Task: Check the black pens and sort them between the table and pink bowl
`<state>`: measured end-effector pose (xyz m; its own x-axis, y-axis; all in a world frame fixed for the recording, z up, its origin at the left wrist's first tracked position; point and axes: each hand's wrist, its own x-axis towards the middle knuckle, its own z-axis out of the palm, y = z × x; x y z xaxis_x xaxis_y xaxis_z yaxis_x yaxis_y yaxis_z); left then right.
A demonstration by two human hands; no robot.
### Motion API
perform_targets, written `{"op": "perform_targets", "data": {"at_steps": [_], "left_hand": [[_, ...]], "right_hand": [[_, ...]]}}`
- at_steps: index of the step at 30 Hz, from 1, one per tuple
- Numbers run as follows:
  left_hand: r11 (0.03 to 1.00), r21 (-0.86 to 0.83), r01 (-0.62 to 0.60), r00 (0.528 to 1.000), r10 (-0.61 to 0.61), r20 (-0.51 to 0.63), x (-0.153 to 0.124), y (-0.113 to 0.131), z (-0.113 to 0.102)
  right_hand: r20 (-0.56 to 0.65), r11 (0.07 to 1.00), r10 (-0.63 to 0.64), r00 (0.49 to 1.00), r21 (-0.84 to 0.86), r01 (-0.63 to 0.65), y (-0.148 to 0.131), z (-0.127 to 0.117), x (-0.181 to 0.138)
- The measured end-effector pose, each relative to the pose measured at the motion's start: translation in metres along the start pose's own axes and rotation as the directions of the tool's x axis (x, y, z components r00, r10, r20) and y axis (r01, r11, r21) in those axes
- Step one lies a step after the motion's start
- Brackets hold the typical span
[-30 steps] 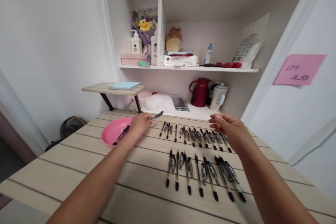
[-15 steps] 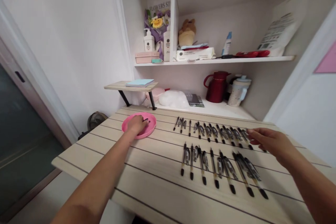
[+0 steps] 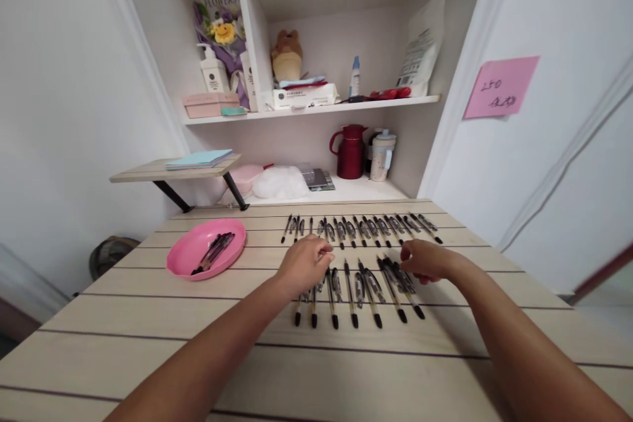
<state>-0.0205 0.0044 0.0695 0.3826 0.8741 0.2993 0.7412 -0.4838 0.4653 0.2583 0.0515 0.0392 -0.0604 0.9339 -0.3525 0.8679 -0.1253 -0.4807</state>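
Curled loosely, left hand (image 3: 304,266) sits on the far ends of the near row of pens (image 3: 363,287), right of the pink bowl (image 3: 184,262); cannot tell whether it pinches one. Right hand (image 3: 426,261), farther right of the bowl, rests fingers-down on the same row, grip likewise unclear. Pens' long axes run away from the person; left hand is nearer the bowl.
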Motion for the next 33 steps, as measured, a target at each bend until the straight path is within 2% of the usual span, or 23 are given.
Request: {"op": "perform_targets", "data": {"at_steps": [5,9,12,16,20,33], "left_hand": [[0.995,0.028,-0.099,0.983,0.093,0.157,0.008,0.034,0.03],[0.964,0.075,-0.256,0.931,0.224,0.29,0.011,0.067,0.058],[0.944,0.148,-0.296,0.909,0.231,0.346,0.014,0.091,0.075],[0.929,0.256,-0.269,0.9,0.148,0.41,0.021,0.111,0.094],[0.934,0.279,-0.221,0.906,0.091,0.413,0.028,0.118,0.106],[0.957,0.289,0.016,0.909,-0.134,0.395,0.044,0.119,0.105]], "right_hand": [[0.065,0.997,0.065,0.996,-0.048,-0.062,-0.006,0.002,-0.003],[0.078,0.995,0.059,0.995,-0.083,-0.053,-0.009,0.004,-0.003],[0.063,0.994,0.06,0.996,-0.093,-0.054,-0.008,0.004,-0.001],[0.029,0.992,0.047,0.998,-0.118,-0.043,-0.004,-0.001,0.001],[-0.02,0.992,0.024,0.999,-0.121,-0.027,0.0,-0.006,0.001],[-0.097,0.999,0.037,0.995,0.04,-0.033,0.015,-0.003,0.007]]}}
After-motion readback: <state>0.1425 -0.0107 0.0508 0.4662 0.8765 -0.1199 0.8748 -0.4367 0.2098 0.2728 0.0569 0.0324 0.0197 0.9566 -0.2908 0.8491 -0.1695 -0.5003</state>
